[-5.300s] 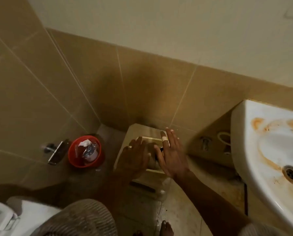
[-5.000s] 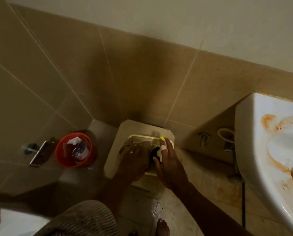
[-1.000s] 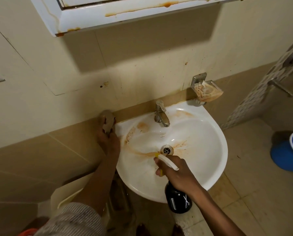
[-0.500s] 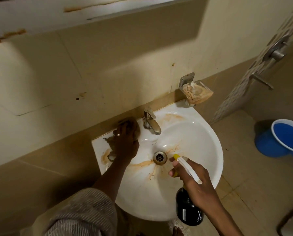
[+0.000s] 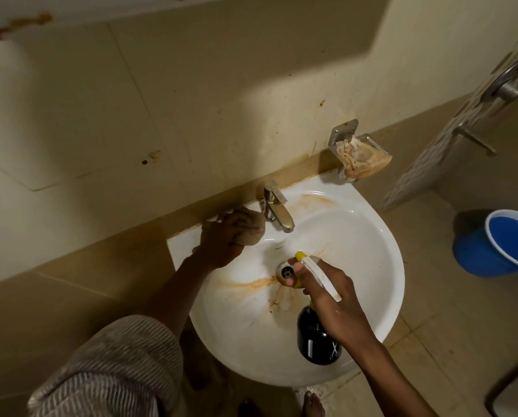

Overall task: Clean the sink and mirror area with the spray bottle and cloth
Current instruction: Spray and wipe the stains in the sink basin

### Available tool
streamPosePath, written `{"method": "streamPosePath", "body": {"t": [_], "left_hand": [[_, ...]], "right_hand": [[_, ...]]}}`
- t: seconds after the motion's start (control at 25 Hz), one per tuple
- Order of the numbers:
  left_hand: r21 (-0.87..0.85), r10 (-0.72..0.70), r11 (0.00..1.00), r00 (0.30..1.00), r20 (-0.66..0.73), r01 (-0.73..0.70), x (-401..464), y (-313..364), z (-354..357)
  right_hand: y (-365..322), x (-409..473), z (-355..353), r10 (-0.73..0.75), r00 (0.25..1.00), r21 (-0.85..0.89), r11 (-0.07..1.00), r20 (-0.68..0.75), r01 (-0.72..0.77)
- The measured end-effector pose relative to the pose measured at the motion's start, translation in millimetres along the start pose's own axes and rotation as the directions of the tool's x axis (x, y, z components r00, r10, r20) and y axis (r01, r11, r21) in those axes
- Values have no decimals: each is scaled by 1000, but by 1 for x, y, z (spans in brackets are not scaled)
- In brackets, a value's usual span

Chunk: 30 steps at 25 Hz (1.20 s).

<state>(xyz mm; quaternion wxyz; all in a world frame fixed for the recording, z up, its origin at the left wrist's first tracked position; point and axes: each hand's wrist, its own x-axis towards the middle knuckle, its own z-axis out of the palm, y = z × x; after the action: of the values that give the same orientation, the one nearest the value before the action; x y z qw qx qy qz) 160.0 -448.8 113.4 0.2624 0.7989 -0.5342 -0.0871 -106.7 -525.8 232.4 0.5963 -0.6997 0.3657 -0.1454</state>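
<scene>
A person leans over a white sink (image 5: 372, 266) streaked with orange stains. The left hand (image 5: 221, 242) is closed around a crumpled tan cloth (image 5: 42, 234), pressing it on the sink's back ledge, just left of the metal tap (image 5: 277, 210). The right hand (image 5: 333, 299) is wrapped around the neck of a dark spray bottle (image 5: 314, 341), a finger on its trigger, the yellow nozzle beyond the fingertips above the drain (image 5: 286, 270). A blue bucket (image 5: 504, 245) stands on the floor, well to the right of that hand.
</scene>
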Motion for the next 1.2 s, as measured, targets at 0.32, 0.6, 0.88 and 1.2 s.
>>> {"method": "streamPosePath", "body": {"t": [0.32, 0.6, 0.88, 1.2], "left_hand": [[-70, -90, 993, 996, 27, 92, -47, -15, -28], [-235, -178, 954, 983, 54, 185, -90, -9, -35], [-330, -418, 853, 908, 30, 404, -123, 11, -21], [-700, -718, 451, 691, 84, 554, -131, 38, -43]], "right_hand": [[-1, 5, 11, -37, 998, 44, 998, 48, 35], [-1, -6, 12, -54, 995, 43, 998, 89, 50], [6, -16, 10, -28, 991, 68, 997, 134, 19], [8, -19, 4, -41, 987, 96, 995, 158, 26]]}}
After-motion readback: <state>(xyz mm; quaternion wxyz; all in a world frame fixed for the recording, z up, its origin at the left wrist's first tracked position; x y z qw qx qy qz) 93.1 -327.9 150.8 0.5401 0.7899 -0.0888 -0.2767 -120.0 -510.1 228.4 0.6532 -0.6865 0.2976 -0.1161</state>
